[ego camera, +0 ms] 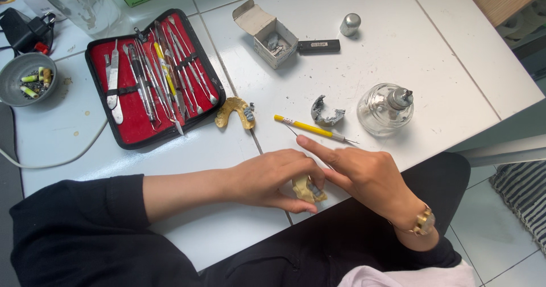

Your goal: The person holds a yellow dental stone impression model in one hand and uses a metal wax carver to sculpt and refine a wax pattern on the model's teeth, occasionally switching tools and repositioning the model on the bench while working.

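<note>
My left hand [267, 179] grips a pale yellow dental cast [307, 189] at the near edge of the white table [398, 54]. My right hand [364, 176] rests against it, with a thin metal instrument between its fingers and the index finger stretched toward the cast. Just beyond the hands lies a yellow-handled tool [310, 128]. A second yellow cast with a grey metal part [235, 112] lies further back, and a grey metal framework piece [324, 114] sits to the right of it.
An open red-lined case of metal instruments [151, 79] lies at the back left. A glass spirit lamp [385, 109] stands right, its metal cap [350, 24] further back. An open small cardboard box [267, 34], a black lighter [318, 46], a grey bowl [23, 76] and a white cable [57, 162] are around.
</note>
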`<action>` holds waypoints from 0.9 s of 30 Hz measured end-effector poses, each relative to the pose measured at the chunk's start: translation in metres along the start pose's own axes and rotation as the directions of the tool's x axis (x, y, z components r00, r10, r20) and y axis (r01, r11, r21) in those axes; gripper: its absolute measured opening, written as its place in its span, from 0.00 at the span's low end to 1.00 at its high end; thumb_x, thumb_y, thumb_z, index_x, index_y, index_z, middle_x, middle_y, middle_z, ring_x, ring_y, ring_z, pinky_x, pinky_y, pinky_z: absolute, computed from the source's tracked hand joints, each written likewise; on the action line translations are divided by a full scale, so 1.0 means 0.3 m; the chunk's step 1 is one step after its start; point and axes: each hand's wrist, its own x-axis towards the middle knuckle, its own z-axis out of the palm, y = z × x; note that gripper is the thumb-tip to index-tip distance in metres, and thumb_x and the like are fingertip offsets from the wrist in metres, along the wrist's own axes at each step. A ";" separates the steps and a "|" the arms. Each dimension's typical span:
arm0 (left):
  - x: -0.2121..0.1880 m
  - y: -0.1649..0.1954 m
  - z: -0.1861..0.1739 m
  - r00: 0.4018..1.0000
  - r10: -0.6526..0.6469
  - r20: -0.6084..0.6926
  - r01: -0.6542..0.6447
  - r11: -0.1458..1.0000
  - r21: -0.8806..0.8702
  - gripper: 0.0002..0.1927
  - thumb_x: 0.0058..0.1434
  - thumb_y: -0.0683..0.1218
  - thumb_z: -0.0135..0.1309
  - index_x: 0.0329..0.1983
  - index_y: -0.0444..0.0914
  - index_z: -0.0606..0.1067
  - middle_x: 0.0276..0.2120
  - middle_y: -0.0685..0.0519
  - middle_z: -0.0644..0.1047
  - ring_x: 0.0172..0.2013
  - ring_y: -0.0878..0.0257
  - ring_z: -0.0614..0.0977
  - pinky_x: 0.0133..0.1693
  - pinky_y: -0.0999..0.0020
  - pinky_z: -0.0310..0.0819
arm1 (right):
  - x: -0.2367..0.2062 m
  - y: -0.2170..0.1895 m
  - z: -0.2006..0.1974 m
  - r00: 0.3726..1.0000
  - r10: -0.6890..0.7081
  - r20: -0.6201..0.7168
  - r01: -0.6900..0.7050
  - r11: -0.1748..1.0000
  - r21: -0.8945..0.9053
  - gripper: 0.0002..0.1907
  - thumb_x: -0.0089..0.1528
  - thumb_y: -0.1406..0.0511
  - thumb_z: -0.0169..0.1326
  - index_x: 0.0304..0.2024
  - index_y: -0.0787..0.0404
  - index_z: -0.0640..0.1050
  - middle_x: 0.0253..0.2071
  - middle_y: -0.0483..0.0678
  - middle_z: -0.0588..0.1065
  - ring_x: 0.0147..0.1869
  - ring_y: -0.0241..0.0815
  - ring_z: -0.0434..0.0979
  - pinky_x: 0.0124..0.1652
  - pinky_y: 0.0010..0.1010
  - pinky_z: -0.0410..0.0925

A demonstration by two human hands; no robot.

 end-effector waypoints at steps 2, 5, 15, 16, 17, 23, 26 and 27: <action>0.000 0.001 0.001 1.000 -0.022 -0.023 0.022 1.000 0.010 0.21 0.64 0.55 0.64 0.51 0.41 0.72 0.44 0.55 0.79 0.49 0.56 0.82 0.53 0.60 0.76 | 0.010 -0.009 0.007 0.996 0.009 -0.088 -0.007 1.000 0.023 0.36 0.58 0.59 0.64 0.69 0.43 0.70 0.28 0.41 0.73 0.23 0.34 0.72 0.22 0.29 0.67; 0.003 -0.002 -0.006 0.998 -0.046 -0.051 0.046 0.999 0.007 0.22 0.64 0.56 0.63 0.52 0.40 0.71 0.44 0.54 0.79 0.48 0.57 0.82 0.52 0.61 0.77 | 0.010 -0.008 0.009 0.974 0.098 -0.203 -0.086 0.994 0.071 0.27 0.59 0.61 0.64 0.62 0.43 0.76 0.38 0.41 0.77 0.26 0.33 0.75 0.24 0.26 0.69; 0.003 0.000 -0.011 0.981 -0.190 -0.035 0.184 0.973 -0.139 0.24 0.62 0.56 0.65 0.52 0.39 0.70 0.45 0.53 0.80 0.46 0.58 0.84 0.49 0.65 0.78 | -0.016 -0.010 0.028 0.925 0.296 -0.240 -0.310 0.951 -0.023 0.17 0.64 0.65 0.62 0.56 0.51 0.81 0.44 0.43 0.77 0.31 0.40 0.79 0.29 0.32 0.72; 0.003 0.001 -0.012 0.978 -0.204 -0.030 0.197 0.968 -0.153 0.24 0.62 0.56 0.65 0.52 0.39 0.70 0.45 0.53 0.80 0.46 0.58 0.84 0.48 0.65 0.79 | -0.022 -0.011 0.027 0.925 0.318 -0.208 -0.332 0.943 -0.036 0.19 0.64 0.66 0.61 0.57 0.52 0.81 0.43 0.44 0.77 0.30 0.41 0.79 0.28 0.34 0.72; 0.004 0.001 -0.014 0.979 -0.201 -0.034 0.193 0.967 -0.164 0.24 0.62 0.55 0.65 0.52 0.39 0.70 0.45 0.53 0.80 0.47 0.58 0.84 0.49 0.65 0.79 | -0.029 -0.013 0.024 0.915 0.338 -0.218 -0.353 0.935 -0.032 0.17 0.64 0.67 0.61 0.56 0.53 0.82 0.43 0.44 0.77 0.30 0.41 0.79 0.28 0.34 0.72; 0.015 -0.018 -0.019 0.983 -0.177 -0.051 0.163 0.965 -0.207 0.26 0.61 0.56 0.66 0.53 0.39 0.69 0.47 0.54 0.80 0.49 0.59 0.84 0.50 0.65 0.79 | -0.118 -0.001 0.039 0.807 0.490 -0.329 -0.216 0.764 0.607 0.10 0.70 0.68 0.54 0.54 0.61 0.72 0.48 0.54 0.76 0.38 0.38 0.80 0.28 0.24 0.76; 0.025 -0.029 -0.018 0.985 -0.164 -0.057 0.151 0.972 -0.181 0.26 0.60 0.57 0.67 0.52 0.40 0.70 0.46 0.54 0.80 0.48 0.59 0.84 0.49 0.65 0.79 | -0.171 -0.002 0.093 0.787 0.531 -0.314 0.080 0.418 0.905 0.14 0.74 0.65 0.52 0.57 0.59 0.62 0.46 0.59 0.76 0.41 0.42 0.82 0.28 0.25 0.78; 0.026 -0.031 -0.018 0.985 -0.165 -0.056 0.152 0.971 -0.182 0.26 0.60 0.57 0.67 0.52 0.40 0.71 0.46 0.54 0.80 0.49 0.59 0.85 0.49 0.65 0.79 | -0.186 -0.009 0.118 0.790 0.528 -0.313 0.133 0.351 0.927 0.15 0.74 0.65 0.51 0.57 0.59 0.61 0.45 0.61 0.76 0.42 0.45 0.83 0.31 0.28 0.81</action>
